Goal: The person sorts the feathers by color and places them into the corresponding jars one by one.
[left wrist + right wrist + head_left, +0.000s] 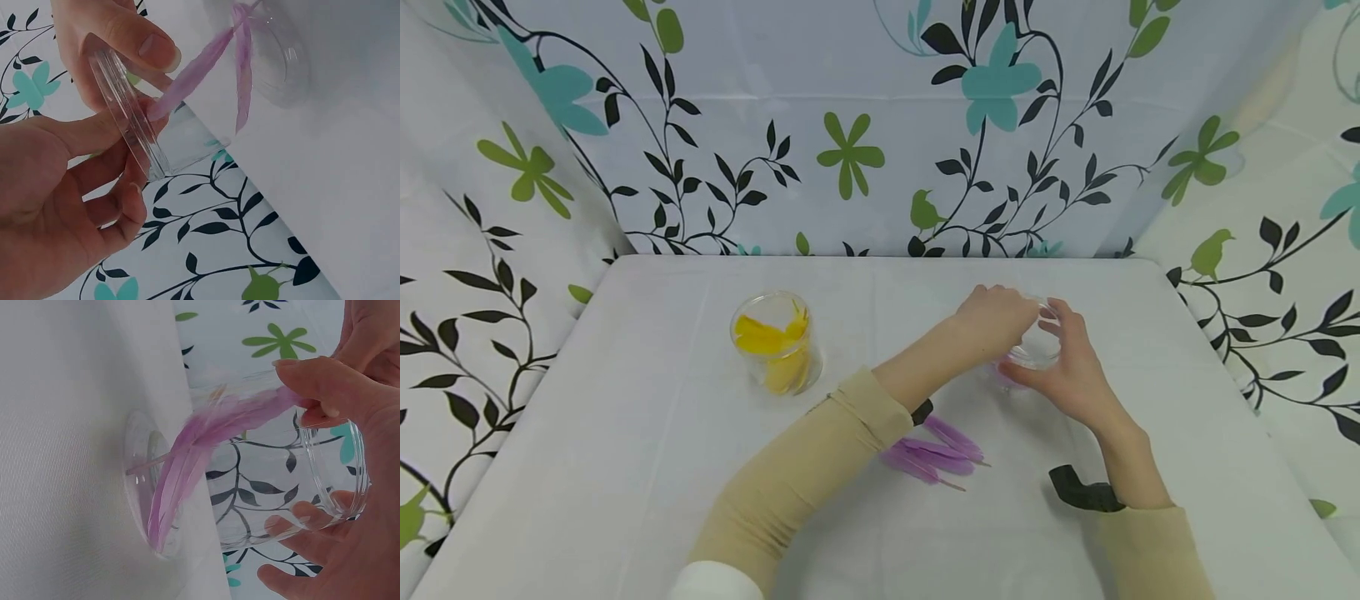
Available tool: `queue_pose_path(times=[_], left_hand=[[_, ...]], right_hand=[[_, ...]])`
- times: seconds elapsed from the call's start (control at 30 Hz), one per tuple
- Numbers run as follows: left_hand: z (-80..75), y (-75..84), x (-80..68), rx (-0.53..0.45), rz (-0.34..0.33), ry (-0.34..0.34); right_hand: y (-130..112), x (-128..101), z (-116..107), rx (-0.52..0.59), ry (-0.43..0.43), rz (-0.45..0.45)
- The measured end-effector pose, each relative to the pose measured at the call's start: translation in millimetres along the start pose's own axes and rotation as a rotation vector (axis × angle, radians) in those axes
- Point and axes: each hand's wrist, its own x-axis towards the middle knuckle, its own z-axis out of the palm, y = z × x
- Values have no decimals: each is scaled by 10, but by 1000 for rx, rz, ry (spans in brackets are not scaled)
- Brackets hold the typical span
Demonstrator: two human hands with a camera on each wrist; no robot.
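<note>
A: What are the hands doing?

B: They're together at one clear jar (1034, 356). The right hand (1081, 379) is wrapped round its side, thumb on one wall and fingers on the other. The left hand (1000, 321) reaches across to the mouth, where its thumb and a finger seem to pinch the end of a purple feather (194, 78).

A: And where does that feather lie?

B: Inside the jar, slanting from the mouth towards the base. At least one more purple feather is in there with it.

A: Any others?

B: A few loose purple feathers (936, 458) lie on the desk (647, 467), between the forearms; the left sleeve (805, 458) hides some of their ends.

A: What's over on the left?

B: A second clear jar (812, 367), well apart from the hands, with yellow feathers (767, 337) in it.
</note>
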Motion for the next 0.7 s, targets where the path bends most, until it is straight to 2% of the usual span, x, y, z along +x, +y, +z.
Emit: queue_pose_path(times=[0.17,0.27,0.33,0.47,0.6,0.7], left_hand=[[-10,-141,-187,-152,79,64],[-20,-277,-388,-250,86,105],[-4,-388,-526,-294,70,101],[141,-609,-784,-322,21,3],[429,-767,-1057,-337,-45,-146],[651,-843,-1258,-358,-88,-205]], right_hand=[[-10,-6,-3,6,-3,0],[-23,-6,-13,4,-9,21],[-28,-8,-20,0,-14,37],[-16,-8,-27,-8,-10,40],[-5,-8,-21,-14,-9,34],[-9,-5,-14,-14,-9,32]])
